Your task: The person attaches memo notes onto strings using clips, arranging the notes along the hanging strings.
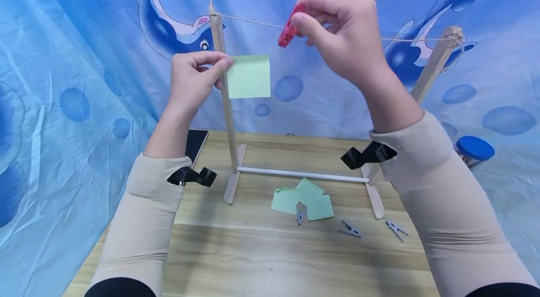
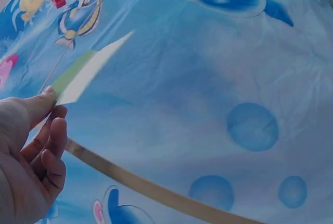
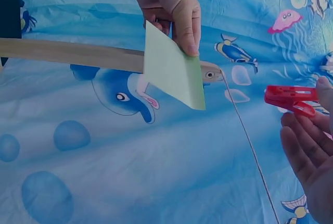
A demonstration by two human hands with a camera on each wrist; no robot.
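Before a blue curtain (image 1: 312, 116) stood a wooden frame (image 1: 230, 135) with a cord (image 1: 253, 21) across its top, while the left hand (image 1: 195, 74) pinched a green paper square (image 1: 250, 77) by a corner near one post (image 1: 218, 32) and the right hand (image 1: 343, 30) pinched a red clothespin (image 1: 286, 35) apart from the cord.

Head view bright — wrist views dimmer
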